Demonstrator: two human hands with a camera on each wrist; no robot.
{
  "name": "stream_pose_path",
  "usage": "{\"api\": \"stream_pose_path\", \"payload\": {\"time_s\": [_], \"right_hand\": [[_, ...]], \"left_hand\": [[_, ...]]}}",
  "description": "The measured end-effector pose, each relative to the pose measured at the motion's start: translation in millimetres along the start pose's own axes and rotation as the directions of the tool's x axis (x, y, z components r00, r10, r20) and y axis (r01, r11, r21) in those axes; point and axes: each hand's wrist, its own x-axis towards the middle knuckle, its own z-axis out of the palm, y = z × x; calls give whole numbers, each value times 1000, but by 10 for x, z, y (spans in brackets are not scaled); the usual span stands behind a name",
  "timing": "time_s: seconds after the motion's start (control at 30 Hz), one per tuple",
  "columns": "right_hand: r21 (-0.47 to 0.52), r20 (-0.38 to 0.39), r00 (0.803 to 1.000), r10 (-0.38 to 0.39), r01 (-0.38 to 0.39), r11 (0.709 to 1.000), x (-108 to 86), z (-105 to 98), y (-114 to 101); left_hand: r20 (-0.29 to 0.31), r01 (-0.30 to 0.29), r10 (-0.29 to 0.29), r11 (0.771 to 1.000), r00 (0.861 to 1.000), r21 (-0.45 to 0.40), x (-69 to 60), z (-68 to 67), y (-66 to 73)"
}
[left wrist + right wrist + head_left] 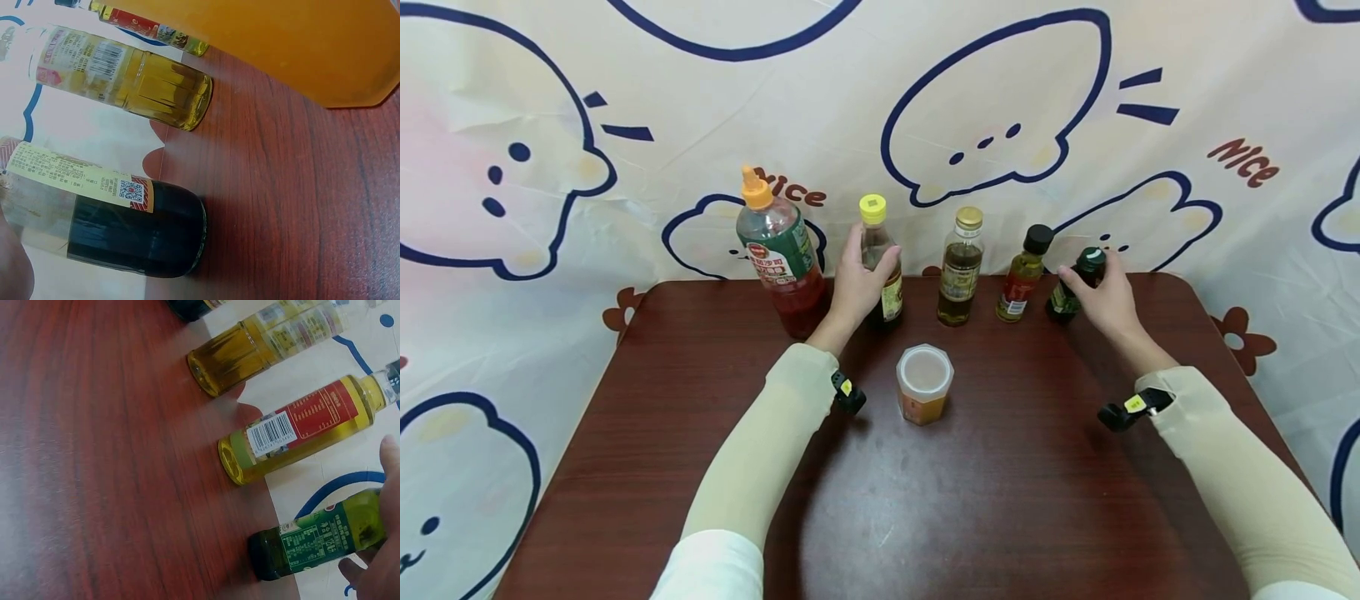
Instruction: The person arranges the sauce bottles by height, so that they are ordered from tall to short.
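Observation:
My left hand grips the upper part of a yellow-capped bottle of dark liquid, which stands upright at the back of the table. In the left wrist view, this bottle shows a pale label with a QR code, and only a bit of the hand is visible. Toward the back right, my right hand holds a small dark green bottle near its neck, thumb on one side and fingers on the other. The right wrist view shows the green label on that bottle.
Between the hands stand a gold-capped oil bottle and a black-capped oil bottle with a red label. A large orange-topped squeeze bottle of red sauce is left of them. An orange-brown lidded jar stands nearer on the table.

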Motion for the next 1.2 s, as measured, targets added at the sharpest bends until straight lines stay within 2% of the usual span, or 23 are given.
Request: {"api": "stream_pose_path", "payload": {"time_s": [0.33, 0.6, 0.77, 0.83, 1.0, 1.07, 1.2], "right_hand": [[0, -8, 988, -153, 153, 988, -236, -140, -39], [-50, 58, 982, -179, 182, 982, -501, -302, -90], [-35, 77, 973, -219, 222, 974, -657, -302, -175], [-17, 65, 963, -262, 263, 965, -705, -264, -213], [58, 53, 921, -385, 382, 922, -817, -99, -327], [88, 75, 904, -420, 414, 906, -862, -31, -378], [110, 152, 881, -449, 436, 893, -933, 90, -484]], "left_hand": [[-4, -17, 17, 1000, 1000, 15, -6, -2, 7], [-1, -13, 13, 1000, 1000, 0, -2, 1, -11], [-3, -14, 14, 1000, 1000, 13, -7, -6, -1], [-2, -11, 11, 1000, 1000, 18, -11, -12, 5], [-6, -15, 15, 999, 1000, 30, -10, -20, 1], [-8, -22, 22, 999, 1000, 32, -4, -16, -5], [-10, -34, 34, 999, 999, 25, -3, -7, -1]]}}
